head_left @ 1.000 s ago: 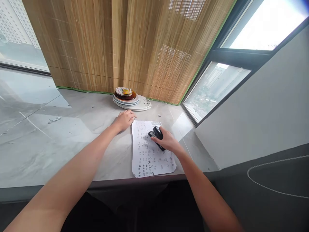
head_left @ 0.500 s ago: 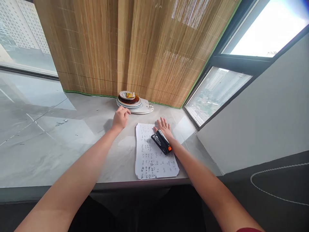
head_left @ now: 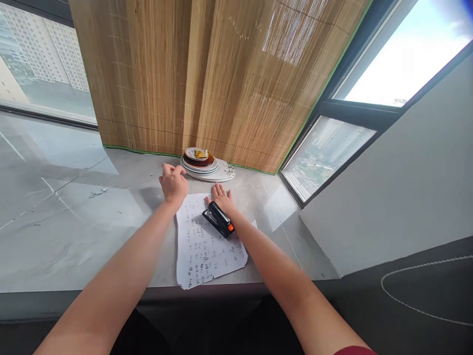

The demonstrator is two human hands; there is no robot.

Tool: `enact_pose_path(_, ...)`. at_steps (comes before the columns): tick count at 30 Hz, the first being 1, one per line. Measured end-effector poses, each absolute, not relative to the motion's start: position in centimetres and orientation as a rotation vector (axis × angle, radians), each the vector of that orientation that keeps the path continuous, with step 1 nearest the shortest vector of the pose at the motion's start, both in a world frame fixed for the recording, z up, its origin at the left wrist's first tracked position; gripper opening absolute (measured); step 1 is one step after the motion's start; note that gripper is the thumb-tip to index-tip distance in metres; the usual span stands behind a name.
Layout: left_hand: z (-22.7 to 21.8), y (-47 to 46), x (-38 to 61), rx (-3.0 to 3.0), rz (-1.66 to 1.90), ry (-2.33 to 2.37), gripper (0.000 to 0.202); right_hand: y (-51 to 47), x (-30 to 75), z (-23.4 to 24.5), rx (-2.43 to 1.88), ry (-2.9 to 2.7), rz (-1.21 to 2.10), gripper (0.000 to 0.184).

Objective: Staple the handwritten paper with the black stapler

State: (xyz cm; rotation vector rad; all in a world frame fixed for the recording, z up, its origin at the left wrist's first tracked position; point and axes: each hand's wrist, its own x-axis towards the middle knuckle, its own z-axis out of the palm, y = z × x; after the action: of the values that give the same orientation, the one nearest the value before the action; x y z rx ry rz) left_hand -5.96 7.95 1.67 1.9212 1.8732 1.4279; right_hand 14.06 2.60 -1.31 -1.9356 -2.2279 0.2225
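My right hand (head_left: 223, 199) lies flat with its fingers spread at the far edge of a white sheet of paper (head_left: 199, 256) covered in handwriting. Against its wrist, on top of the sheet, rests a black stapler (head_left: 219, 220) with an orange button. My left hand (head_left: 173, 183) hovers over the counter near the sheet's far left corner, just left of the plates. Its fingers are loosely bent and apart, and I see nothing in them. A stack of plates (head_left: 201, 168) stands beyond both hands, with a small yellow packet (head_left: 201, 154) on top.
The grey tiled counter (head_left: 92, 236) ends at a front edge close to my body. A bamboo blind (head_left: 214, 88) hangs right behind the plates. On the right are a dark-framed window (head_left: 318, 153) and a white wall (head_left: 399, 162). A white cord (head_left: 384, 291) loops at lower right.
The paper and stapler have moved left with my right hand, and the sheet has turned slightly. My left hand has shifted left, its fingers loosening from a tighter curl.
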Motion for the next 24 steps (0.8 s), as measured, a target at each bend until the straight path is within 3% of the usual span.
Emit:
enact_pose_path(9,1.5,9.0,-7.9,1.940,1.384,2.024,0.028,2.2,5.5,-1.2,-1.761,-2.327,0.070,0.072)
enact_pose_path(13,1.0,9.2,-7.3,2.066,1.320,1.883,0.035,1.0,8.7,-1.1,-1.855,-2.330,0.090,0.075)
enact_pose_path(18,-0.4,8.8,-5.1,2.392,1.025,1.379,0.035,-0.1,16.8,-1.7,-2.063,-2.254,0.151,0.072)
enact_pose_path(24,-2.0,8.5,-4.6,2.473,0.708,1.396,0.030,-1.5,21.5,-2.1,-2.166,-2.158,0.130,0.073)
